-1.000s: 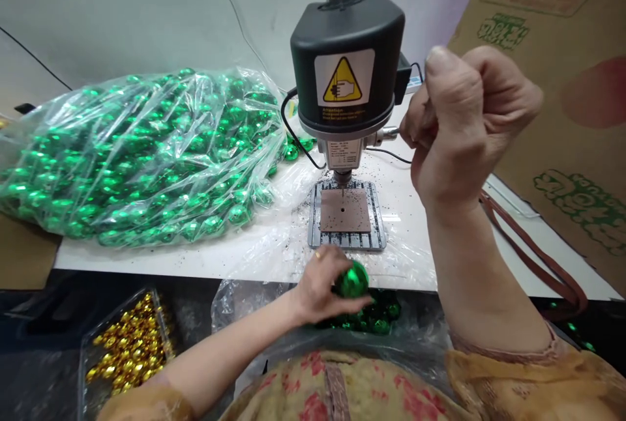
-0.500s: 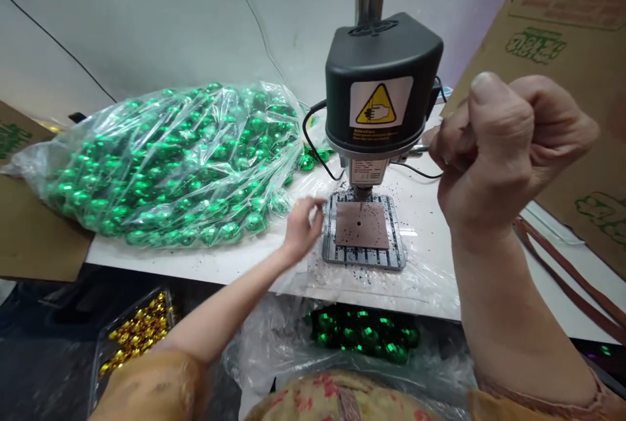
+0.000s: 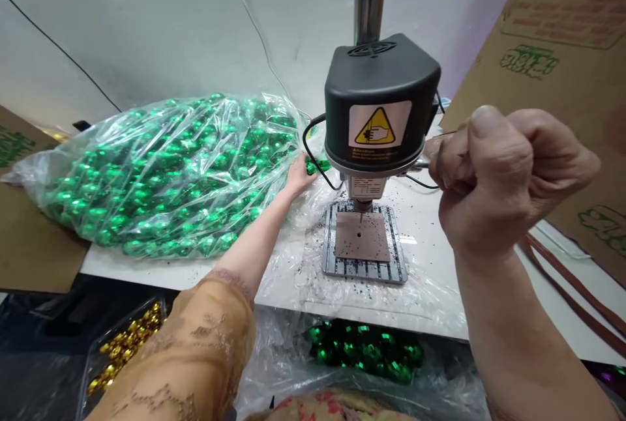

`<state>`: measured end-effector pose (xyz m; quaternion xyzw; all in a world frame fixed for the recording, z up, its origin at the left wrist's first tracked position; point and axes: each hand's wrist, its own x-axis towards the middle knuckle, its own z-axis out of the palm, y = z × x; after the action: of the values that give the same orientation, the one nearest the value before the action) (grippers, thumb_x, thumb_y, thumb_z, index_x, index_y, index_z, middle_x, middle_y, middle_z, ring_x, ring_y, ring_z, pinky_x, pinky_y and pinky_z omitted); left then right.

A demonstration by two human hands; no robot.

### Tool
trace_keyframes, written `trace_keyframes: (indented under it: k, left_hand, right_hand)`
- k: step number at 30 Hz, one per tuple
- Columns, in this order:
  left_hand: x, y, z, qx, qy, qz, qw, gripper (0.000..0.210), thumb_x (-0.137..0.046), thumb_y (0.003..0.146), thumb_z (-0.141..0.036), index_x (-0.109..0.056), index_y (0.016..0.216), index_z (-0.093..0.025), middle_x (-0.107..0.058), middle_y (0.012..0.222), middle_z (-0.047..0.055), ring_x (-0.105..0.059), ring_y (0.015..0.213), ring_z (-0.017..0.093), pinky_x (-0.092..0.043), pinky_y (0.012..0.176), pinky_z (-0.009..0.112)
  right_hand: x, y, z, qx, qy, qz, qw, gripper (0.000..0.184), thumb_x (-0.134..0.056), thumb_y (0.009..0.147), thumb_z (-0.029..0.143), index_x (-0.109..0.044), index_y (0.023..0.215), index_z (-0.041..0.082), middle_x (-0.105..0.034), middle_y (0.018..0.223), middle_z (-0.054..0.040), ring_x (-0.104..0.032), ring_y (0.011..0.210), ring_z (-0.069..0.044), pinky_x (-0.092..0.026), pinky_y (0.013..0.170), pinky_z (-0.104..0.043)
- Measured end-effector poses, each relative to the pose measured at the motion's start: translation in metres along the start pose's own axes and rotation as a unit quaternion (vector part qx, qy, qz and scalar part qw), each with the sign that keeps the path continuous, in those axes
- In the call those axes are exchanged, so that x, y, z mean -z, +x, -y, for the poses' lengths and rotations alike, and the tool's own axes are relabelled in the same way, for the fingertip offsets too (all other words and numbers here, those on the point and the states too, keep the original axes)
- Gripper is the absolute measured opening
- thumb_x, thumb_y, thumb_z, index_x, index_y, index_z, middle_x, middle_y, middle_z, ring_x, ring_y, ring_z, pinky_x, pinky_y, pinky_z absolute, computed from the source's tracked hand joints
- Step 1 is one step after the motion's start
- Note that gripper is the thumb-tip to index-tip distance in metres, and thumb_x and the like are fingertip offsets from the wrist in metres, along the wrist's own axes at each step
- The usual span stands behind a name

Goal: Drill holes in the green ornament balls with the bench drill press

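My left hand (image 3: 299, 176) reaches in at the mouth of a clear plastic bag (image 3: 34, 154) full of shiny green faceted balls (image 3: 171, 173). Its fingers are apart beside a few green balls (image 3: 317, 165) at the bag's right end; the fingertips are partly hidden. My right hand (image 3: 499, 173) is closed in a fist round the feed lever (image 3: 419, 165) of a small black drill press (image 3: 381, 95). Under the chuck, a brown square plate (image 3: 362, 248) with a central hole lies on the slotted metal base (image 3: 332, 271). No ball sits on this plate.
Dark shavings are scattered over the white table (image 3: 195, 272). Below its front edge, more green balls (image 3: 364, 346) lie in clear plastic. Gold balls (image 3: 127, 349) fill a clear container at lower left. A cardboard box (image 3: 552, 101) and brown straps (image 3: 572, 290) are at right.
My left hand has moved from beside the drill base up and away to the green balls at the bag's mouth. My right hand stays on the lever. The view has tilted slightly up.
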<state>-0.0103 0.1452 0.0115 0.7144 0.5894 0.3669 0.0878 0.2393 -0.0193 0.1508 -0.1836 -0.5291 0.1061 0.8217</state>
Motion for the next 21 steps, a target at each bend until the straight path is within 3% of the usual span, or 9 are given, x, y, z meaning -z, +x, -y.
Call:
trace_keyframes:
  k: [4,7,9,11,14,18,21]
  left_hand:
    - [0.034,-0.038,-0.009,0.031,-0.130,-0.017,0.991,0.044,-0.082,0.077,-0.027,-0.064,0.115,-0.018,-0.068,0.104,0.007,-0.064,0.090,0.019,-0.053,0.082,0.032]
    - [0.055,-0.088,-0.024,0.030,-0.218,0.076,0.973,0.047,-0.081,0.081,-0.037,-0.064,0.121,-0.020,-0.069,0.108,0.006,-0.066,0.090,0.017,-0.052,0.081,0.030]
    - [0.058,-0.122,-0.037,0.031,-0.293,0.146,0.945,0.057,-0.081,0.081,-0.042,-0.058,0.130,-0.023,-0.070,0.108,0.005,-0.067,0.093,0.018,-0.053,0.083,0.031]
    - [0.051,-0.148,-0.049,0.037,-0.344,0.176,0.922,0.058,-0.084,0.079,-0.044,-0.057,0.126,-0.023,-0.070,0.103,0.004,-0.067,0.092,0.018,-0.053,0.082,0.031]
    - [0.029,-0.167,-0.060,0.048,-0.343,0.167,0.923,0.052,-0.084,0.078,-0.045,-0.061,0.117,-0.020,-0.070,0.102,0.005,-0.066,0.093,0.019,-0.052,0.085,0.032]
    - [0.007,-0.164,-0.062,0.033,-0.288,0.155,0.944,0.052,-0.082,0.080,-0.044,-0.065,0.123,-0.020,-0.072,0.111,0.008,-0.066,0.099,0.022,-0.052,0.091,0.037]
    - [0.000,-0.155,-0.062,0.007,-0.261,0.147,0.954,0.050,-0.082,0.080,-0.043,-0.068,0.124,-0.022,-0.073,0.114,0.009,-0.066,0.102,0.025,-0.053,0.091,0.039]
  right_hand:
    - [-0.001,0.000,0.000,0.032,0.019,0.010,0.999,0.047,-0.066,0.088,0.016,-0.035,0.054,0.022,-0.033,0.045,0.0074,-0.032,0.039,-0.008,-0.026,0.043,-0.031]
    - [-0.003,0.000,-0.001,0.029,0.029,0.014,0.999,0.045,-0.064,0.089,0.013,-0.035,0.056,0.021,-0.032,0.047,0.0078,-0.033,0.039,-0.006,-0.024,0.043,-0.029]
    - [-0.004,-0.001,-0.001,0.021,0.027,0.006,0.999,0.044,-0.062,0.090,0.012,-0.035,0.056,0.021,-0.032,0.047,0.0077,-0.033,0.040,-0.006,-0.024,0.043,-0.029]
    - [-0.005,-0.001,-0.001,0.023,0.023,-0.004,0.999,0.044,-0.062,0.091,0.013,-0.034,0.057,0.021,-0.031,0.047,0.0076,-0.033,0.040,-0.007,-0.024,0.043,-0.029]
    - [-0.004,-0.001,-0.001,0.025,0.018,0.004,1.000,0.045,-0.062,0.093,0.018,-0.032,0.059,0.022,-0.029,0.048,0.0073,-0.030,0.041,-0.007,-0.023,0.043,-0.030]
    - [-0.004,-0.001,0.002,0.012,0.014,0.015,1.000,0.046,-0.063,0.093,0.022,-0.031,0.060,0.022,-0.028,0.048,0.0065,-0.030,0.041,-0.009,-0.023,0.043,-0.032]
    - [-0.003,-0.002,0.003,-0.006,-0.035,0.008,0.999,0.052,-0.065,0.092,0.036,-0.029,0.059,0.023,-0.028,0.048,0.0053,-0.031,0.041,-0.010,-0.025,0.044,-0.034]
